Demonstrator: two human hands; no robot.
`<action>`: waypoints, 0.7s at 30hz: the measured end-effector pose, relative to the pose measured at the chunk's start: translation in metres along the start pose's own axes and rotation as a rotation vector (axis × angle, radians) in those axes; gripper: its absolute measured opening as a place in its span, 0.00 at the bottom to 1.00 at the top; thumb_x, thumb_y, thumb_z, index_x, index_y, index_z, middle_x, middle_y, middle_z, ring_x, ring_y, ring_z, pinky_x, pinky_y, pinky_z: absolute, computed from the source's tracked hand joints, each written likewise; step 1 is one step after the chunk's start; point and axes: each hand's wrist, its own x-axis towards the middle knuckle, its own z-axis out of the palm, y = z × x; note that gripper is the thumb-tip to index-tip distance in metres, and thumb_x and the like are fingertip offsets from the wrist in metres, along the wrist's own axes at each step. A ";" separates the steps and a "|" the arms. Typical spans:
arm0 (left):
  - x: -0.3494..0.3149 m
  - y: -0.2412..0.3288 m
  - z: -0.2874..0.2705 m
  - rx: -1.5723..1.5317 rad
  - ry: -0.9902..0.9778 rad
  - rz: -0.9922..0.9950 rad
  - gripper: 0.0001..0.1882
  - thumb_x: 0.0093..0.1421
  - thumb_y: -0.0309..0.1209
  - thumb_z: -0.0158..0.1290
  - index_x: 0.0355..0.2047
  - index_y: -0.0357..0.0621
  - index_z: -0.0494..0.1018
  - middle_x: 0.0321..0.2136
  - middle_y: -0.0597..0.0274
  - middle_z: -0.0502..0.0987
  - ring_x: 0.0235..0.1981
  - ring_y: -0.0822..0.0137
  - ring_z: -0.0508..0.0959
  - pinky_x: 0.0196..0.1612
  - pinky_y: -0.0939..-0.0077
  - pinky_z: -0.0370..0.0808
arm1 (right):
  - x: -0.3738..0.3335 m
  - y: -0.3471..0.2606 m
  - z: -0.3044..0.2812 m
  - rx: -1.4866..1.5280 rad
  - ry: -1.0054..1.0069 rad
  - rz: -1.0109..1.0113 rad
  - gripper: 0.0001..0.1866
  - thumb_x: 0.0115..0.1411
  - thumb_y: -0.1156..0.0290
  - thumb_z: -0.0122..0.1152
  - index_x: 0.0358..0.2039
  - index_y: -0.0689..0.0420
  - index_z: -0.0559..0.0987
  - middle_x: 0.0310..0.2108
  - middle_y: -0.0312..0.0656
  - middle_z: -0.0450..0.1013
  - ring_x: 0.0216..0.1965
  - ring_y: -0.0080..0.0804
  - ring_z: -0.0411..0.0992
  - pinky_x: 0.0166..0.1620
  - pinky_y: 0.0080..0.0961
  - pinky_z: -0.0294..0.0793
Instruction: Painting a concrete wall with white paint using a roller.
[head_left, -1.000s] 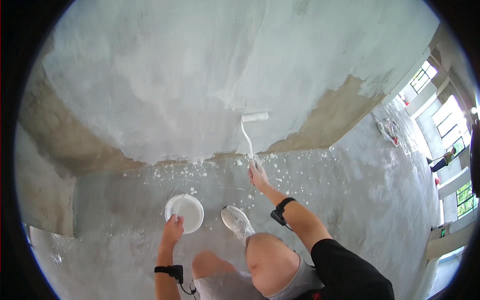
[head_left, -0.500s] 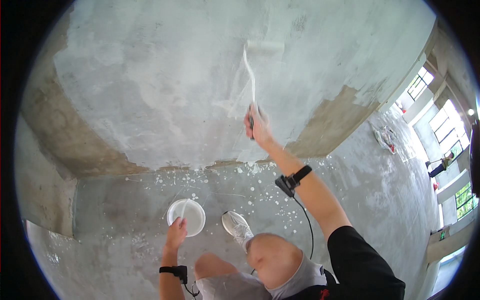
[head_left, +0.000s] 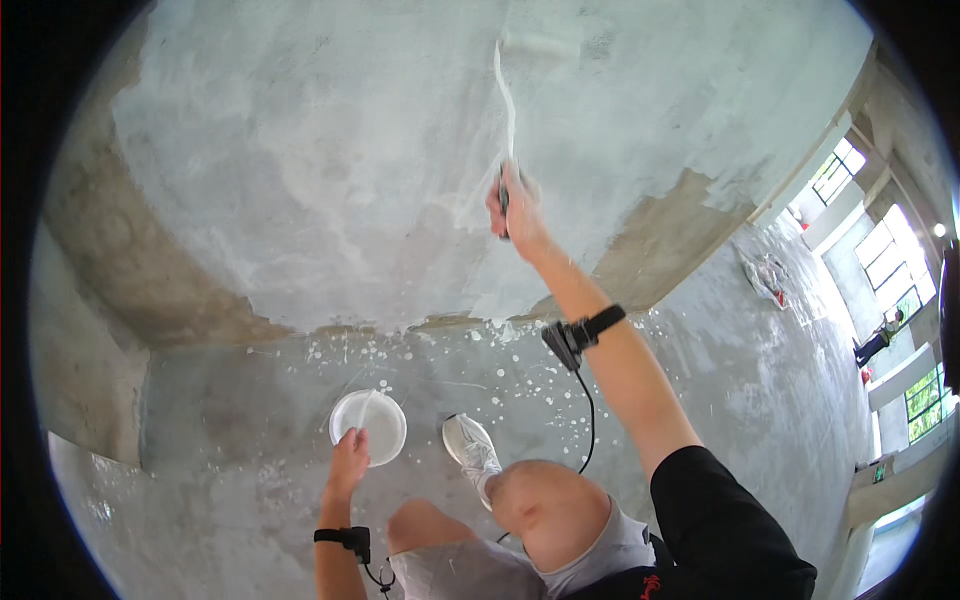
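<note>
My right hand (head_left: 518,212) is closed around the dark grip of a paint roller, its arm stretched up in front of me. The roller's white frame (head_left: 509,105) runs up from the fist to a pale roller sleeve (head_left: 541,46), which lies against the grey-white wall (head_left: 330,170). Low on the left, my left hand (head_left: 349,458) is closed at the near rim of a round white bucket (head_left: 398,440). A white strip that looks like the bucket's handle passes from those fingers to the far rim. How much paint the bucket holds is hard to tell.
Bare brown patches (head_left: 665,235) edge the coated wall. White splatters dot the concrete floor (head_left: 560,400) by its foot. My shoe (head_left: 468,445) stands right of the bucket. A cable hangs from my right wrist strap (head_left: 580,338). Far right, a person (head_left: 880,338) is near windows; plastic-like sheeting (head_left: 768,278) lies there.
My right hand and the roller have moved higher up the wall. The left hand and bucket stay almost where they were.
</note>
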 end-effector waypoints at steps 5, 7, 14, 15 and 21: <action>0.002 -0.009 0.000 0.079 0.029 0.018 0.19 0.67 0.42 0.43 0.30 0.36 0.66 0.19 0.45 0.72 0.20 0.49 0.74 0.26 0.60 0.69 | -0.060 0.099 -0.021 0.067 0.013 0.202 0.23 0.67 0.45 0.42 0.26 0.53 0.64 0.13 0.32 0.57 0.10 0.19 0.53 0.13 0.19 0.52; 0.001 0.012 0.002 0.039 -0.016 -0.029 0.19 0.67 0.42 0.43 0.30 0.35 0.66 0.21 0.42 0.72 0.23 0.44 0.73 0.28 0.59 0.69 | -0.078 0.135 -0.034 0.044 0.061 0.258 0.23 0.67 0.47 0.42 0.24 0.53 0.63 0.12 0.32 0.57 0.09 0.20 0.54 0.13 0.20 0.53; -0.006 -0.008 -0.009 0.081 0.027 0.001 0.19 0.67 0.41 0.43 0.29 0.34 0.65 0.24 0.40 0.72 0.26 0.44 0.71 0.31 0.60 0.68 | -0.147 0.244 -0.049 -0.088 0.100 0.475 0.22 0.68 0.48 0.40 0.25 0.53 0.64 0.12 0.32 0.57 0.10 0.20 0.55 0.13 0.20 0.54; -0.008 0.001 -0.008 0.094 0.043 0.040 0.19 0.67 0.40 0.43 0.29 0.34 0.65 0.24 0.40 0.72 0.26 0.44 0.71 0.32 0.61 0.68 | -0.153 0.256 -0.057 -0.090 0.100 0.478 0.22 0.68 0.48 0.40 0.25 0.53 0.64 0.12 0.32 0.57 0.10 0.20 0.55 0.13 0.20 0.54; -0.017 0.004 -0.013 0.097 0.120 0.128 0.17 0.67 0.37 0.44 0.28 0.33 0.67 0.25 0.41 0.74 0.26 0.45 0.72 0.33 0.64 0.70 | -0.172 0.266 -0.061 -0.441 0.163 0.362 0.25 0.67 0.51 0.42 0.24 0.60 0.68 0.15 0.39 0.63 0.19 0.28 0.64 0.25 0.32 0.63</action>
